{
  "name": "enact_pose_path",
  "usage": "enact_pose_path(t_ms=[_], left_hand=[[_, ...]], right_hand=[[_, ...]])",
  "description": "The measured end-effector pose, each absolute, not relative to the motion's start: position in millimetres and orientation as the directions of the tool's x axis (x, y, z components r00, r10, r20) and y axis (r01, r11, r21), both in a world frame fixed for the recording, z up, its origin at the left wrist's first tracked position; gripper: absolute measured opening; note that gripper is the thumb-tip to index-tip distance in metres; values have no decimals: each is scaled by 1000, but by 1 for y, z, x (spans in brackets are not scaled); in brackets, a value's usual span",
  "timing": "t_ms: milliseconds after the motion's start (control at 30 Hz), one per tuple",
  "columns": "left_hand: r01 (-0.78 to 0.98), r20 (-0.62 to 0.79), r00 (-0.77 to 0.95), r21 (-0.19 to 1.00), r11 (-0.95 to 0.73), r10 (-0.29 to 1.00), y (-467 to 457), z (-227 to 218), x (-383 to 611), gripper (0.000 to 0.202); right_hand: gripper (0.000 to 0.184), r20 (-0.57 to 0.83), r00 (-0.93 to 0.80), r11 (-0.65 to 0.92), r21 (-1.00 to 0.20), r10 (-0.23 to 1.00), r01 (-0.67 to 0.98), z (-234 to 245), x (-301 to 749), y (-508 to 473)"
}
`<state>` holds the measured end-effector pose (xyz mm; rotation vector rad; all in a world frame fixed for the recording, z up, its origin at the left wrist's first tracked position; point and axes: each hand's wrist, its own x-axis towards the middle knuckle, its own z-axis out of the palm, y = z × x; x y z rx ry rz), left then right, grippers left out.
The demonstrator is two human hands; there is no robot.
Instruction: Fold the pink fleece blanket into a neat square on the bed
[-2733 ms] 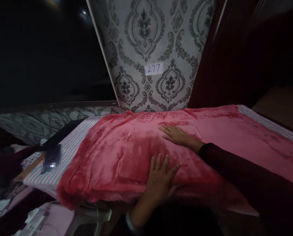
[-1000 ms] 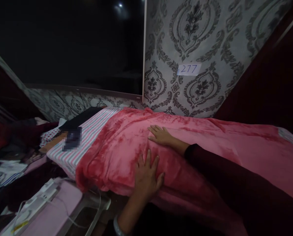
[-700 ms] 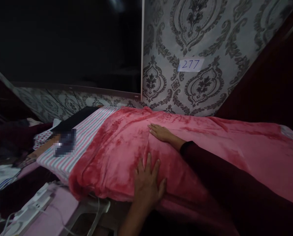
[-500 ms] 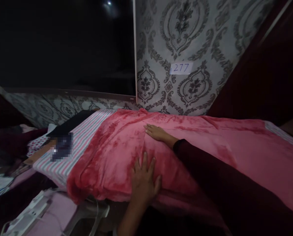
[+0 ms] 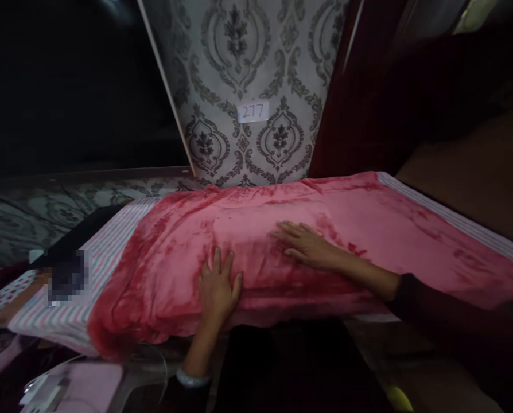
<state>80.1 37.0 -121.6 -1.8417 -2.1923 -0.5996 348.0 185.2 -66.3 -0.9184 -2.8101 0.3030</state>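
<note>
A pink-red plush blanket [image 5: 355, 212] lies spread over a table or board covered with a striped cloth [image 5: 114, 246]. Toward the blanket's near edge, my left hand [image 5: 217, 289] presses flat with its fingers spread. Farther right and a little deeper in, my right hand [image 5: 303, 245] rests on the plush, palm down, fingers stretched out and slightly blurred. Neither hand grips anything. Darker red patches and creases mark the pile around both hands.
A blurred-out dark object [image 5: 69, 278] sits on the striped cloth at left, beside a black flat item [image 5: 84, 229]. Behind stand a large dark screen [image 5: 76, 86] and patterned wallpaper with a "277" label [image 5: 253, 112]. A white power strip [image 5: 45, 390] lies low at left.
My right hand has swept rightward across the blanket, away from my left hand, which stays on the near part. The view has turned to the right, showing more of the blanket's far right end.
</note>
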Motion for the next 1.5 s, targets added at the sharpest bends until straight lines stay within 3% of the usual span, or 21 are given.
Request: enact_pose_path(t_ms=[167, 300, 400, 533, 667, 800, 1133, 1367, 1500], left_hand=[[978, 497, -199, 155, 139, 845, 35, -106, 103, 57], [957, 461, 198, 100, -272, 865, 39, -98, 179, 54], [854, 387, 454, 68, -516, 803, 51, -96, 239, 58], [842, 381, 484, 41, -538, 787, 74, -103, 280, 65], [853, 415, 479, -10, -522, 773, 84, -130, 286, 71], [853, 473, 475, -42, -520, 742, 80, -154, 284, 66], [847, 467, 496, -77, -526, 731, 78, -157, 278, 70], [842, 471, 486, -27, -539, 736, 78, -165, 279, 70], [830, 401, 501, 29, -557, 767, 71, -143, 279, 71]], right_hand=[[65, 300, -542, 619, -402, 785, 674, -69, 454, 176], [66, 432, -302, 518, -577, 850, 631, -64, 481, 185], [65, 455, -310, 546, -613, 835, 572, -65, 471, 197], [61, 401, -498, 637, -547, 769, 543, -75, 442, 223], [61, 253, -674, 713, -368, 694, 596, -86, 417, 255], [63, 152, -741, 755, -201, 654, 625, -97, 400, 289], [66, 50, -624, 598, -354, 780, 719, -121, 391, 371], [62, -50, -480, 435, -346, 876, 831, -113, 387, 372], [62, -55, -442, 405, -312, 895, 860, -94, 388, 363]])
